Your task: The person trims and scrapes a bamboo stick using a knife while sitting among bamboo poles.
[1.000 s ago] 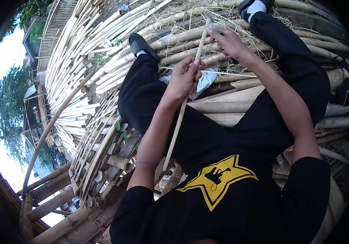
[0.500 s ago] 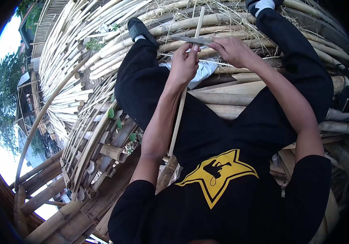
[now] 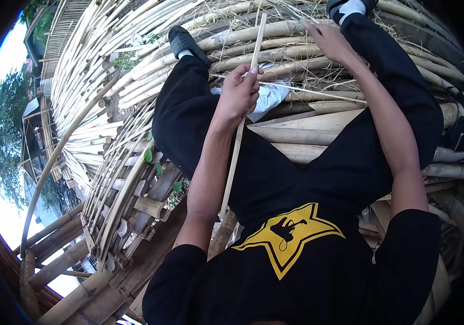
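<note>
My left hand (image 3: 237, 95) is closed round a long pale bamboo strip (image 3: 234, 160), thumb pressed along it. The strip's upper end rises past my fingers toward the bamboo pile, and its lower end runs down beside my left forearm. Farther up and to the right, my right hand (image 3: 330, 43) grips a knife (image 3: 290, 13), whose thin blade points up and left, apart from the strip. The knife's handle is hidden in my fingers. Beneath my left hand lies a crumpled pale plastic sheet (image 3: 271, 98).
Bamboo poles (image 3: 264, 33) lie in layers under my legs, with dry straw-like shavings (image 3: 310, 62) scattered on them. Split bamboo pieces (image 3: 118, 200) are stacked at the left. A curved pole (image 3: 53, 154) arches there. A black strapped object (image 3: 462, 131) sits at the far right.
My right hand has moved the knife up and right, away from the strip near my left hand. My left hand stays on the strip, shifted slightly.
</note>
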`<state>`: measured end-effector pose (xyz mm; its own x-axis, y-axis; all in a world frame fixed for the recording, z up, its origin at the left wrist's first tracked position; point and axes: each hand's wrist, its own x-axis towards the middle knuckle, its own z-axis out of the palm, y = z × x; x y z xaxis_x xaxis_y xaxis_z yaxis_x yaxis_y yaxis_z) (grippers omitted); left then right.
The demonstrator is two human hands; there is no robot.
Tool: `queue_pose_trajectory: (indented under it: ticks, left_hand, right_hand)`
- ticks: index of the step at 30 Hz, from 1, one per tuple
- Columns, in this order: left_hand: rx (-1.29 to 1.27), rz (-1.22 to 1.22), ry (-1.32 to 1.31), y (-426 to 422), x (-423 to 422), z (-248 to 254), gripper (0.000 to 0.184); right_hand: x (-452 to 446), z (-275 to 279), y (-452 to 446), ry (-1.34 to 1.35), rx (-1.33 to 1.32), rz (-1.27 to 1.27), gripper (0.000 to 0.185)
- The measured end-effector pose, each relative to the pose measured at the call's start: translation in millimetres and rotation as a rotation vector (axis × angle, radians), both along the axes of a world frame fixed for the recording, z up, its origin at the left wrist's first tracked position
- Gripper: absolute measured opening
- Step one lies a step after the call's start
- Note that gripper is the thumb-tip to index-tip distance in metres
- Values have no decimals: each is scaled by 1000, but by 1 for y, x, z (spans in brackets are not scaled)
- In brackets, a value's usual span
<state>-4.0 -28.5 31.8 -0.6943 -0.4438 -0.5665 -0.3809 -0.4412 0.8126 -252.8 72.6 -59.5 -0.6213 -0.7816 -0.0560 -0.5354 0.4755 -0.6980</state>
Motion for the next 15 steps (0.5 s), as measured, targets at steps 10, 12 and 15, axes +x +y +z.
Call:
queue_pose_trajectory:
  ticks: [10,12,15]
  left_hand:
    - [-36,-76,-11,-5,-28,4,21]
    - [-39,-93,-20,-2,-29,-1,22]
    - [-31,-105,-25,5,-31,-6,23]
  right_hand:
    - [42,39,2,-218,16,100,52]
    - [48,47,4,-229,29,116,55]
    - [51,48,2,-228,76,169,56]
